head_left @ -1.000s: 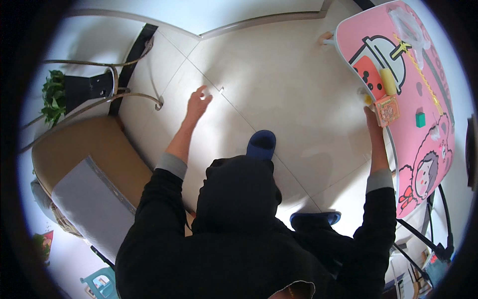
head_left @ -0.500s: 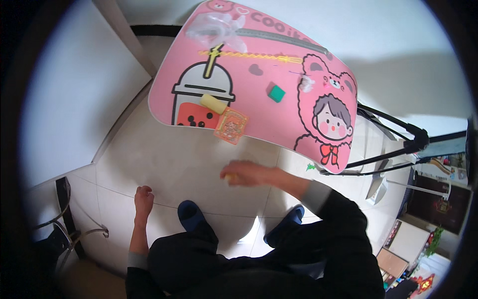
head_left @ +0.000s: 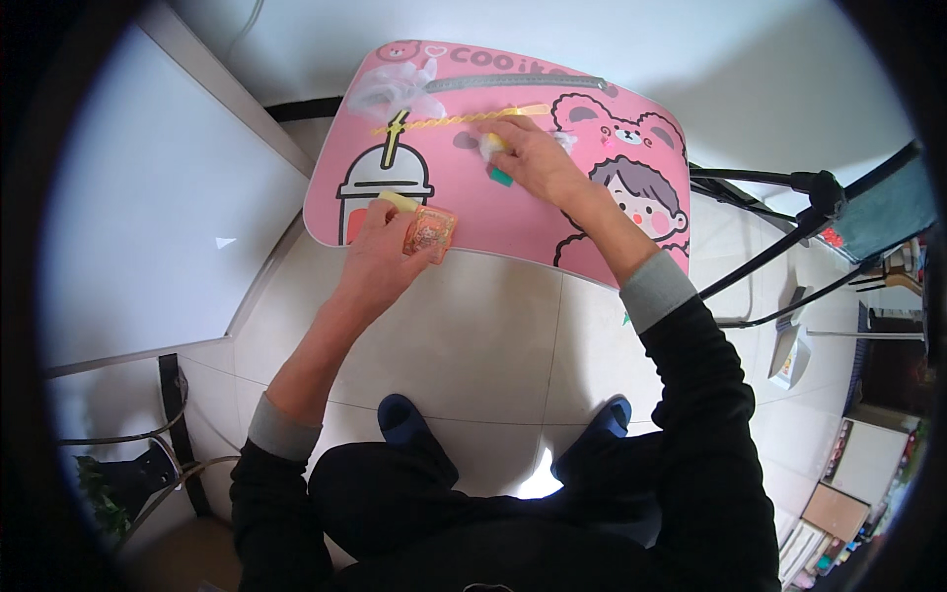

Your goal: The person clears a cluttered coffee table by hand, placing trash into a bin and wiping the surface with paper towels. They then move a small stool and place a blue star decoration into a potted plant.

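At the pink table (head_left: 493, 222), my left hand (head_left: 380, 247) curls at the near edge. Its thumb lies against an orange patterned card (head_left: 431, 235), and its fingers reach a pale yellow block (head_left: 399, 201), partly hidden by them. My right hand (head_left: 538, 163) is over the table's middle, pinching a small yellow piece (head_left: 496, 143) with whitish film around it. Just below its fingers sits a green block (head_left: 500, 177). A yellow twisted strip (head_left: 434, 122) with a looped end runs behind the right fingers.
Crumpled clear plastic (head_left: 395, 89) lies at the table's far left, beside a long grey strip (head_left: 518, 82). A white panel (head_left: 178, 197) stands at left. Black table legs (head_left: 760, 266) stick out at right. My blue slippers (head_left: 402, 419) are on the tiled floor.
Both hands have moved up from above the floor to the table. My left hand has reached the card and yellow block; my right hand has carried the yellow piece beside the green block.
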Available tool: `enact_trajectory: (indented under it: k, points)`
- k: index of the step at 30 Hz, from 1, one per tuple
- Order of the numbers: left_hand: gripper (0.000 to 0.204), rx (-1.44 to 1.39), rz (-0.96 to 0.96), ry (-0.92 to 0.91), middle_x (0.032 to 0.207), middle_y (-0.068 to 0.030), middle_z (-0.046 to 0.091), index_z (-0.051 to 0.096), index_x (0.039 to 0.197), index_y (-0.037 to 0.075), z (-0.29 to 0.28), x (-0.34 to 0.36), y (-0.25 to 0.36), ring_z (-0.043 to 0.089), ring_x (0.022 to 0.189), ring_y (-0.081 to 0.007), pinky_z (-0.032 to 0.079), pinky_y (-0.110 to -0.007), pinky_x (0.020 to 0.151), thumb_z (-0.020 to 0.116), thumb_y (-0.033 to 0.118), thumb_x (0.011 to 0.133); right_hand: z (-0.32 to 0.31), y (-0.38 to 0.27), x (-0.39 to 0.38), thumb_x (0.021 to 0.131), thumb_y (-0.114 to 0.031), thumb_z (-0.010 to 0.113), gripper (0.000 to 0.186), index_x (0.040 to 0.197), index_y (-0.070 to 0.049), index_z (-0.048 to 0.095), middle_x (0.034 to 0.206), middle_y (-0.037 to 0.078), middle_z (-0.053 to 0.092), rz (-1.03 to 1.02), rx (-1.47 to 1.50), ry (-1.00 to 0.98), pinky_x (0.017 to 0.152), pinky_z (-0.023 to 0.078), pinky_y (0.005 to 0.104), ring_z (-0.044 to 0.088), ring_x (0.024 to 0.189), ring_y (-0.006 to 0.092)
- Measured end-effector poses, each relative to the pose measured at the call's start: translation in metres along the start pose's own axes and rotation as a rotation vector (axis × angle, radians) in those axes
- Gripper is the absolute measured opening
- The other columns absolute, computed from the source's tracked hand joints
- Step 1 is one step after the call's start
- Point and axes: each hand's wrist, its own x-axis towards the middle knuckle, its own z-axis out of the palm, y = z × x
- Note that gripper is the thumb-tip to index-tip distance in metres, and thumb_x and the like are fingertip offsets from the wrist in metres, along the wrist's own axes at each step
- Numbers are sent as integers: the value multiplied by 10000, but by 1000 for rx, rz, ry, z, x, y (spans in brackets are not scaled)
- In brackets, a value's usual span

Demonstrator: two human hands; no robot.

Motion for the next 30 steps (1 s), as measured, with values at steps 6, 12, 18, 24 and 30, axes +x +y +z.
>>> enact_trajectory:
  k: [6,12,18,24,30]
  points:
    - [476,166,-32,-26,1154,-142,434,568,1128,22,18,8,4,517,1013,-315,463,-400,848,748,242,746,-58,56,-45,868,-118,592,430,1291,-147,525,1228,160,517,118,-146,189,893,490,387,591,1005,312]
    - [454,191,59,-12,1114,-161,450,567,1073,-27,33,37,4,536,971,-334,474,-419,812,740,239,748,-62,75,-44,834,-293,687,623,1387,-135,446,1312,208,483,234,0,73,978,432,382,527,1163,302]
    - [474,332,119,11,1086,-197,481,563,1048,-80,60,88,18,559,978,-358,505,-415,786,734,242,746,-25,40,-22,774,-323,764,724,1393,-222,403,1185,175,502,-17,8,-38,943,455,402,567,1039,326]
    - [451,280,104,21,1108,-210,493,602,1014,-60,43,130,7,564,967,-343,505,-403,789,732,283,752,-2,24,-3,811,-221,691,492,1266,-169,510,1192,183,511,-24,-124,41,857,504,420,596,995,363]
    - [401,164,-26,59,1009,-193,534,651,987,-31,-29,104,-41,568,905,-308,478,-392,783,721,296,764,-19,32,5,819,-215,665,439,1229,-141,526,1137,191,534,92,-138,120,838,503,414,598,964,366]
